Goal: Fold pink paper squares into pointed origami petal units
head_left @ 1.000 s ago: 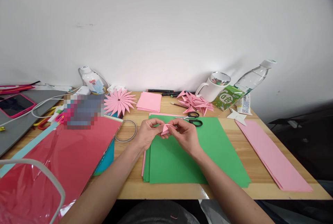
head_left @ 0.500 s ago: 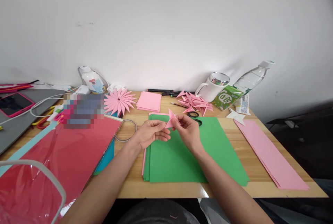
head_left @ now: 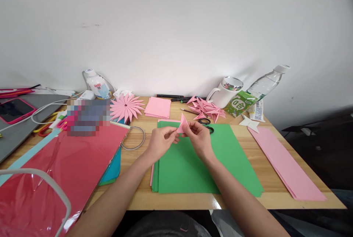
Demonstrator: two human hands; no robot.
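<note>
Between my two hands is a small folded pink paper piece, its pointed tip up, above the far part of the green paper stack. My left hand pinches its left corner between thumb and finger. On the other side, my right hand grips it with thumb and fingers, hiding part of the folds. Behind my right hand the black scissor handles show. Farther back lie a heap of folded pink pieces, a stack of pink squares and a pink pointed paper rosette.
At the back right stand a white mug, a green box and a water bottle. Pink strips lie along the right edge. A tape-like ring and a red paper pack are on the left.
My left hand has turned, its fingers curling in closer to the pink piece. The piece's tip has shifted slightly right and stands more upright. My right hand keeps nearly the same place.
</note>
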